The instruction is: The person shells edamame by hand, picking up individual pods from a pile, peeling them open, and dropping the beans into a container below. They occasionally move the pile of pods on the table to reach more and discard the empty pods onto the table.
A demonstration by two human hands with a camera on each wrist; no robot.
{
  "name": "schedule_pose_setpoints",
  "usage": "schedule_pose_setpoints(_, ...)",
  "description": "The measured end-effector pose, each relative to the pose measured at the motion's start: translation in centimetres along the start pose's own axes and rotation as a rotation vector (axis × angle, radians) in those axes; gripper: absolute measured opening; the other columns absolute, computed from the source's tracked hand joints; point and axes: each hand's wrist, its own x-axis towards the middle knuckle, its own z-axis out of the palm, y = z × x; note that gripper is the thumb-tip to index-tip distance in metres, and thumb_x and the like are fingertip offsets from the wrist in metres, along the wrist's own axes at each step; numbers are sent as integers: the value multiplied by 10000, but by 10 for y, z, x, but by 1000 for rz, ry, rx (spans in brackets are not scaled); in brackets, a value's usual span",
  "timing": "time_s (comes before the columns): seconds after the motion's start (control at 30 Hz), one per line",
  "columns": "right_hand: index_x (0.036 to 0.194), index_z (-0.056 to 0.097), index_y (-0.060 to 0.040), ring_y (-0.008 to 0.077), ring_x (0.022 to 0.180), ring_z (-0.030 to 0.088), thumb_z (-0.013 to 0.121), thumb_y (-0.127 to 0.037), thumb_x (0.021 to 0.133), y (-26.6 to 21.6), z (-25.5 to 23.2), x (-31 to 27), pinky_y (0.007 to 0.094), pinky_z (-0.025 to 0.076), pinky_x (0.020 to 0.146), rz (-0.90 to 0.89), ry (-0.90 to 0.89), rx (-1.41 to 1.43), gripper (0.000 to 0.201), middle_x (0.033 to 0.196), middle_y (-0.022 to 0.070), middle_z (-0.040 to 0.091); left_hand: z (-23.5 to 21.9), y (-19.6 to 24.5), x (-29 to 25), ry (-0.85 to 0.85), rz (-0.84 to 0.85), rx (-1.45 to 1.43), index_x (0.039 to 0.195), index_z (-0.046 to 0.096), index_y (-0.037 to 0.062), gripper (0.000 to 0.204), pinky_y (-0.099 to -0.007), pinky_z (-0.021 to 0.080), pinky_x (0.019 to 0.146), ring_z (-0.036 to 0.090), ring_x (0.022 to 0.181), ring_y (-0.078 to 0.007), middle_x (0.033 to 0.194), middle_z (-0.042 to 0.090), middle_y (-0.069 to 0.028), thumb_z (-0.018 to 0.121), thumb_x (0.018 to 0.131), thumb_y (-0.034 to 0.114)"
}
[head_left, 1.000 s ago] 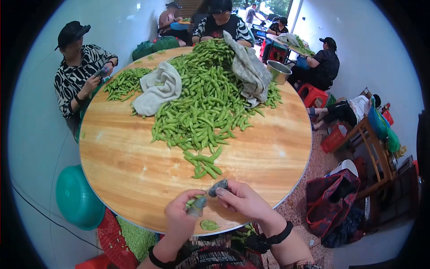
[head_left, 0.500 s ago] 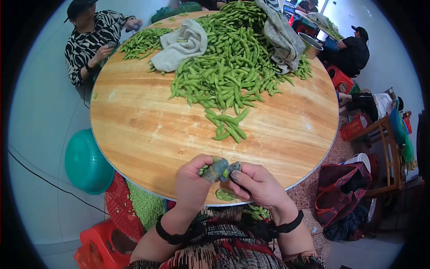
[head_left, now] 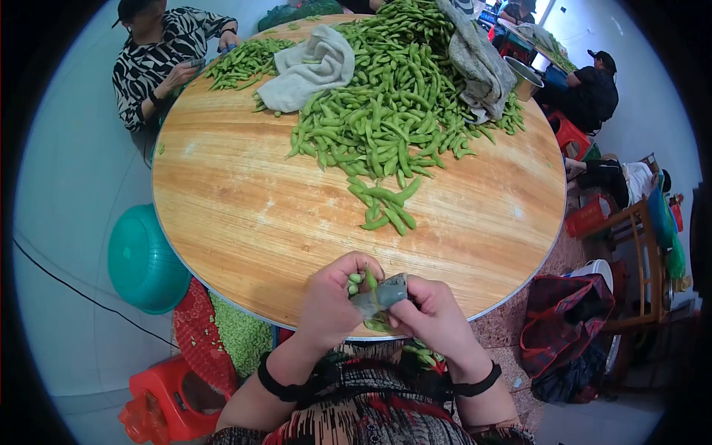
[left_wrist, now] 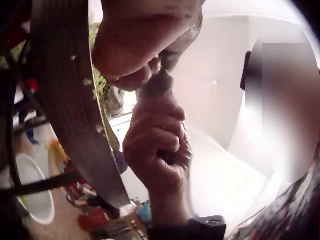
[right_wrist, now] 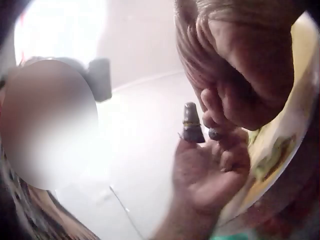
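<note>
My left hand [head_left: 334, 300] is near the table's front edge, a grey finger cover with a band on its thumb [right_wrist: 190, 122]. Its curled fingers hold small green beans [head_left: 354, 283] and an edamame pod [head_left: 371, 277] whose tip sticks up. Meeting it from the right, my right hand [head_left: 437, 308] pinches at the pod with thumb and forefinger, beside a dark grey cover [head_left: 397, 282]. The grey covers hide much of the pod. Beyond the hands, a few loose pods [head_left: 389, 204] lie in front of a big edamame heap [head_left: 393, 111].
Two cloths, a white one [head_left: 311, 70] and a grey one [head_left: 482, 70], lie on the heap. A person [head_left: 167, 52] sits at the far left of the round table [head_left: 237, 200]. Below are a teal basin [head_left: 144, 259], shelled beans [head_left: 237, 330], a red stool [head_left: 174, 400] and a checked bag [head_left: 564, 319].
The head view has tilted down and shifted. My hands, apart a second ago, have come together at the pod. Beans now show in my left fingers.
</note>
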Motion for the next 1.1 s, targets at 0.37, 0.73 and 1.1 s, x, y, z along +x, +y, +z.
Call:
schedule_pose_setpoints(0.37,886,605,7,24,531,447,565,-143,887,2,-3,11,192,367,468,-13,144,140,155,636,-15,563,-3,16,1,-8,49,179,1086,590,17,355,-241,454,628,555,724,-99,876,601,-26,640,740,-45)
schedule_pose_setpoints(0.73,938,554,-31,28,417,334,540,-126,900,0,2,11,161,233,365,227,-85,881,103,564,-24,444,-25,12,-3,-295,742,746,1060,593,28,356,-295,489,663,603,755,-243,918,592,-120,535,723,-72)
schedule_pose_setpoints(1.1,757,536,4,279,535,593,612,-270,809,-23,-23,64,385,460,491,-293,325,-1278,289,599,163,593,-24,17,-3,149,112,-182,951,526,32,96,-164,326,507,440,589,-68,790,526,-34,478,919,109)
